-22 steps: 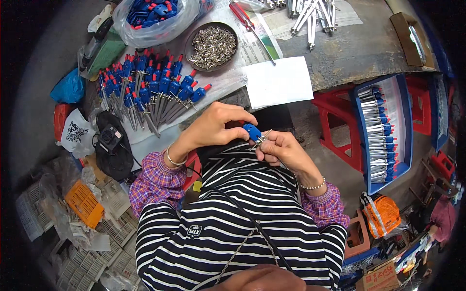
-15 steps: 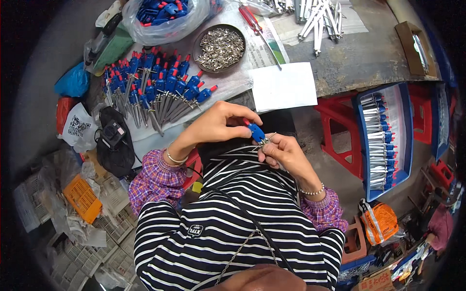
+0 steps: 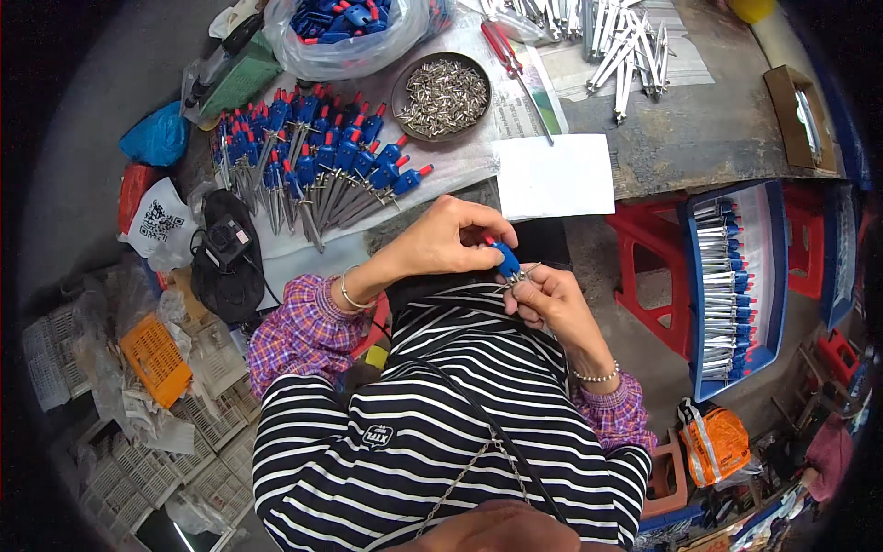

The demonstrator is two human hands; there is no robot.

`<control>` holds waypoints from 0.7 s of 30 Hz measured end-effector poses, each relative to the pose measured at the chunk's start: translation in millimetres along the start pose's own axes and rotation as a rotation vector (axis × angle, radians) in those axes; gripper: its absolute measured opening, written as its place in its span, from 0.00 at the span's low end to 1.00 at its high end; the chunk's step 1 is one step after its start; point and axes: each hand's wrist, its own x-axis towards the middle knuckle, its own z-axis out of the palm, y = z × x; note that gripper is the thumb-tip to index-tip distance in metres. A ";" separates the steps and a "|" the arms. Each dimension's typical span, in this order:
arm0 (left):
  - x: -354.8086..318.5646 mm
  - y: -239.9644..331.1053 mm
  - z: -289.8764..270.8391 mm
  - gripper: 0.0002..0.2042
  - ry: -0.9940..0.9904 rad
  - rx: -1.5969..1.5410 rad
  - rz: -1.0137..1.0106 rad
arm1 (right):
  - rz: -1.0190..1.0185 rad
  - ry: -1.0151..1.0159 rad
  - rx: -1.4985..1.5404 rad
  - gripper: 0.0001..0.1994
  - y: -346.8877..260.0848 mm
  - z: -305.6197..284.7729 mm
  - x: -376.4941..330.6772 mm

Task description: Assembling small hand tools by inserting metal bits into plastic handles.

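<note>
In front of my striped top I hold a blue plastic piece with a red tip and metal parts (image 3: pixel 507 260). My left hand (image 3: pixel 452 241) pinches its blue and red end between thumb and fingers. At its metal end my right hand (image 3: pixel 550 299) is closed, thumb over fingers, with thin metal bits showing beside the fingertips. The part inside the right hand is hidden. On the bench beyond my left hand lies a pile of similar blue pieces with red tips and metal shanks (image 3: pixel 345 166). A round bowl of small metal fasteners (image 3: pixel 443 97) stands behind it.
A white sheet (image 3: pixel 555 175) lies at the bench's front edge, near a red-handled screwdriver (image 3: pixel 501 51). Silver strips (image 3: pixel 630 60) lie farther back. A clear bag of blue parts (image 3: pixel 345 37) stands at the back left. On my right, a blue tray (image 3: pixel 777 276) holds several finished-looking rows.
The bench and its things sit slightly farther right and lower in the picture, as the view has shifted. Both hands still hold the blue piece, with little change in grip.
</note>
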 end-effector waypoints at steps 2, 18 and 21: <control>1.1 2.6 -4.6 0.13 0.006 -0.018 0.037 | 0.010 0.016 0.018 0.09 -2.4 -0.3 -0.5; 45.3 -17.5 -102.8 0.07 0.758 0.951 0.244 | -0.082 0.006 0.004 0.10 8.0 -3.2 2.6; 45.6 -17.5 -105.4 0.06 0.751 0.927 0.285 | -0.111 0.005 0.011 0.10 10.0 -3.9 3.1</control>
